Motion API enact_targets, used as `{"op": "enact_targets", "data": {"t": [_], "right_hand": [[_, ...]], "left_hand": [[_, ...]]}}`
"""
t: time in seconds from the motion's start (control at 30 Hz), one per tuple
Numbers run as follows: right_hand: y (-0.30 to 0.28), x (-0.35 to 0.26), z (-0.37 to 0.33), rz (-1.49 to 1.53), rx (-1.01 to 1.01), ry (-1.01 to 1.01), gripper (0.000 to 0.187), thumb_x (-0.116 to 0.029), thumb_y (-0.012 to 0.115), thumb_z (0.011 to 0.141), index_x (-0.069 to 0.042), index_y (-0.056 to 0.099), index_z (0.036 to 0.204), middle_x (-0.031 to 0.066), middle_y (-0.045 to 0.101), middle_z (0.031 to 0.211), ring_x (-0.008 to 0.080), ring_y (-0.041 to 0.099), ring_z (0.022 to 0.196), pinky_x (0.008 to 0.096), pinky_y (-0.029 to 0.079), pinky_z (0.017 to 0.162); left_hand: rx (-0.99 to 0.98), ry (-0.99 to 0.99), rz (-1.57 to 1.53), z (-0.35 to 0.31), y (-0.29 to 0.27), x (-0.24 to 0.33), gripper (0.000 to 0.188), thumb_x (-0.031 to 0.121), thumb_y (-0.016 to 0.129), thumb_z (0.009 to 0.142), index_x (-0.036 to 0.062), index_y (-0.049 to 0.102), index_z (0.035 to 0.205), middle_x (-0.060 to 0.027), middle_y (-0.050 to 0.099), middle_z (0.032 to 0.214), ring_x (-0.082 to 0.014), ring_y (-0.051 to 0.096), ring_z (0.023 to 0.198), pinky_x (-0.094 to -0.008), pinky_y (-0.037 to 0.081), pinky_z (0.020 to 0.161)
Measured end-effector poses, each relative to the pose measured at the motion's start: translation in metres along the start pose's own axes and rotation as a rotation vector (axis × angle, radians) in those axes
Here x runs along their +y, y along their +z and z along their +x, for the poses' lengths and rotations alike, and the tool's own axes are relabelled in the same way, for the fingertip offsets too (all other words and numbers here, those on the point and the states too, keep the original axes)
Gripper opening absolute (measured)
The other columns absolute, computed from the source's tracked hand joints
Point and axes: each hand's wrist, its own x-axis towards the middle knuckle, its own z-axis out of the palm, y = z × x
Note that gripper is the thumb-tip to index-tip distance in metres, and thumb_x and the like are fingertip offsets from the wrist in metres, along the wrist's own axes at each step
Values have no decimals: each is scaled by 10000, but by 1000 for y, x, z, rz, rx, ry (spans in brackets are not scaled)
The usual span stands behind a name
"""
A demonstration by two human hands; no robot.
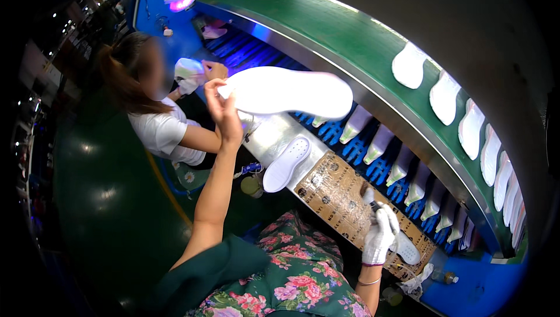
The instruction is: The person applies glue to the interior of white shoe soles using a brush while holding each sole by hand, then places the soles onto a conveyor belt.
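Observation:
My bare left hand (226, 112) is raised and pinches one end of a large white shoe sole (286, 92), held flat above the bench. My right hand (380, 236), in a white knitted glove, closes round a small brush (371, 196) with a dark handle; its tip is blurred. Under the raised sole, a pale sole with small holes (286, 164) lies on the metal bench top. Another pale sole (406, 249) rests on the cardboard beside my right hand and is partly covered by it.
Printed cardboard (332, 194) covers part of the bench. Beyond it, a rack of blue supports carries several shoe uppers (379, 143). A green conveyor belt (344, 31) bears several white soles (443, 98). At the left sits a co-worker (166, 127). A bottle (446, 277) lies at lower right.

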Motion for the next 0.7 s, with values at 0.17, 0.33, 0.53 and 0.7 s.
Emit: {"op": "enact_targets", "data": {"t": [0.17, 0.33, 0.53, 0.7], "right_hand": [[15, -34, 1, 145, -132, -9, 253, -11, 635, 871, 29, 636, 1121, 144, 673, 1135, 252, 651, 1046, 365, 494, 976], [52, -42, -14, -17, -336, -55, 231, 52, 650, 778, 37, 669, 1009, 179, 673, 1082, 281, 668, 983, 352, 551, 872], [82, -54, -23, -100, -380, -21, 160, 80, 706, 738, 53, 713, 896, 142, 701, 970, 186, 649, 879, 289, 518, 775], [65, -63, -21, -200, -307, -50, 163, 49, 748, 760, 36, 736, 922, 98, 705, 917, 163, 649, 808, 276, 520, 739]], "left_hand": [[-258, -431, -56, -34, -26, 33, 229, 65, 564, 915, 78, 661, 1122, 23, 620, 806, -36, 566, 668, -168, 447, 598], [-763, -924, -177, -115, 9, 23, 295, 137, 561, 918, 18, 644, 1175, -57, 683, 859, -100, 654, 740, -229, 522, 674], [-755, -1557, -458, -227, 12, 15, 496, 342, 555, 973, 0, 517, 1331, -109, 661, 1187, -219, 666, 1049, -370, 527, 947], [-768, -1956, -1152, -256, 9, 48, 928, 774, 267, 900, 47, 395, 1463, -238, 549, 1343, -455, 557, 1191, -546, 442, 1029]]}}
